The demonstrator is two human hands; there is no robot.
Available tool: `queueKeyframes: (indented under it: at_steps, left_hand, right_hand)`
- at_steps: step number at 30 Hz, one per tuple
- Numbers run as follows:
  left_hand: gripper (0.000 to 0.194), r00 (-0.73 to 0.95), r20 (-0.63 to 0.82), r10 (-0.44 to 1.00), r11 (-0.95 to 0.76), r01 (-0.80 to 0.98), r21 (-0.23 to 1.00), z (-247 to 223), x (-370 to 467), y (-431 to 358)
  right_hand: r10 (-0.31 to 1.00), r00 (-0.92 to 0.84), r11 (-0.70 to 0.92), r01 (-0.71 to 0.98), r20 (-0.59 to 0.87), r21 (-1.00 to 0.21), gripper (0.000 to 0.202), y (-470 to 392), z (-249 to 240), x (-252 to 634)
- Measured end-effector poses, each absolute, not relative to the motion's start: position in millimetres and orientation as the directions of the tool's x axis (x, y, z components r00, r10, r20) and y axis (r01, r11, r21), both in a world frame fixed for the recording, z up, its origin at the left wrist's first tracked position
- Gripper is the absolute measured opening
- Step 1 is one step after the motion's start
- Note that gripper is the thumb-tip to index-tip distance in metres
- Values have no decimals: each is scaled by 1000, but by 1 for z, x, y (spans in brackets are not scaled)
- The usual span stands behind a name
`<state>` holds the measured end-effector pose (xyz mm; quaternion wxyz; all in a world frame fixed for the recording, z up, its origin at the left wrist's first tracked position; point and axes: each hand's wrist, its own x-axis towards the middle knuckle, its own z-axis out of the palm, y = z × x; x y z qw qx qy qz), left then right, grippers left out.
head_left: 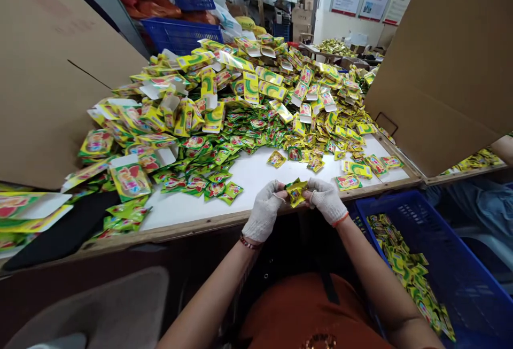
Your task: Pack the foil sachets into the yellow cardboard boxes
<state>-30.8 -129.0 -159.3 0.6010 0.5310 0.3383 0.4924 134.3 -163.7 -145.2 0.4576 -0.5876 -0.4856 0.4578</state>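
Note:
Both my hands wear white knit gloves with bare fingertips and meet over the table's front edge. Between them is a bunch of small yellow and green sachets (296, 193). My left hand (265, 207) pinches its left side, and my right hand (326, 199) grips its right side. Just beyond lie loose gold sachets (276, 159) on the white tabletop (256, 170). Green sachets (216, 178) are heaped to the left of my hands. Behind them rises a big pile of yellow-green printed boxes (250, 87), several with open flaps.
Tall cardboard panels stand at left (52, 71) and right (444, 71). A wooden rim (216, 222) edges the table. Low on my right is a blue crate (452, 253) holding filled packets (409, 269). A black flat piece (68, 231) lies at the left. Blue baskets (180, 33) stand behind.

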Motion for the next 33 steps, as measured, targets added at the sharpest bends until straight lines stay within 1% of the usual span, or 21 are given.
queueKeyframes:
  at_steps: [4,7,9,11,13,15,17,18,20,22,24,27,30,31,33]
  left_hand:
    - [42,413,90,906,-75,-52,996,-148,-35,-128]
    - [37,390,112,914,-131,20,991,-144,-30,-126]
    - [35,344,91,934,-97,1,995,-144,-24,-126]
    - [32,301,64,951,-62,-17,998,-146,-18,-125]
    - [28,283,54,958,-46,-34,998,-149,-14,-124]
    - [27,271,24,962,5,-107,994,-153,-10,-122]
    - [33,259,-60,964,129,-257,958,-157,-6,-120]
    - [37,253,-110,961,195,-339,920,-158,-4,-120]
    - [46,252,-190,949,291,-462,838,-159,1,-119]
    - [50,262,-215,941,324,-506,800,-158,7,-120]
    - [51,278,-197,940,319,-519,793,-159,13,-120]
    - [52,272,-163,948,289,-526,800,-161,18,-119]
    - [49,249,-140,958,251,-501,828,-163,17,-116]
    - [48,251,-130,959,241,-484,841,-163,16,-115]
    - [46,262,-110,959,216,-420,881,-163,15,-113]
  right_hand:
    - [999,26,10,374,21,-928,21,-166,-139,150]
    - [996,-13,82,447,85,-891,25,-167,-136,152]
    - [985,22,137,506,172,-852,29,-166,-135,150]
    - [958,55,196,592,281,-782,30,-166,-135,148]
    - [940,36,233,659,339,-715,22,-165,-136,149]
    - [932,45,233,686,360,-690,14,-163,-138,154]
    - [916,147,193,655,373,-731,8,-163,-142,161]
    - [906,225,162,598,358,-785,9,-162,-144,164]
    - [907,344,93,402,244,-911,20,-162,-148,166]
    - [928,361,26,200,98,-979,32,-161,-149,163]
    - [944,330,-18,96,15,-995,39,-158,-149,156]
    - [951,308,-13,43,1,-999,45,-149,-149,145]
    - [970,241,16,31,23,-999,45,-143,-152,141]
    - [974,223,30,57,42,-998,43,-143,-154,142]
    - [958,258,83,184,129,-980,42,-144,-155,145]
